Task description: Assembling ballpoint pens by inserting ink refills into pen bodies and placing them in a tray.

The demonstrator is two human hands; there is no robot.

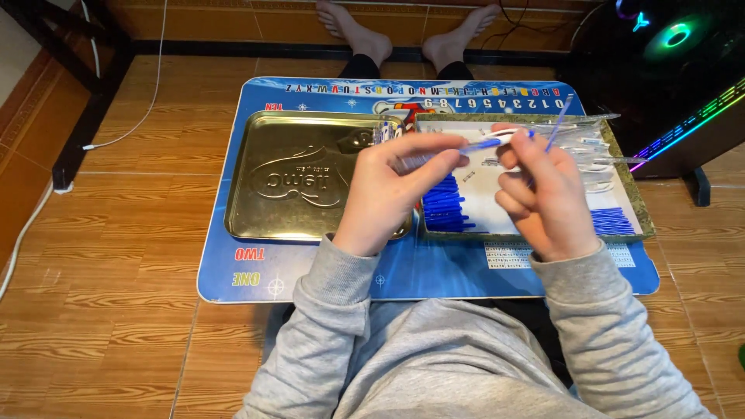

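My left hand (392, 186) pinches a clear pen barrel (423, 157) between thumb and fingers above the board's middle. My right hand (543, 198) grips a thin blue refill (559, 124) that points up and away, its lower end meeting the barrel near a blue tip (485, 144). Both hands hover over the seam between a gold metal tin lid (291, 174) on the left and a shallow tray (632, 202) on the right. The tray holds a stack of blue refills (445, 206), another blue bundle (615, 221) and several clear barrels (597, 143).
A blue printed play board (233, 271) lies on the wood-pattern floor under both containers. My bare feet (365, 31) rest beyond it. A dark computer case with coloured lights (675, 70) stands at right; a dark furniture leg and white cable (116, 116) at left.
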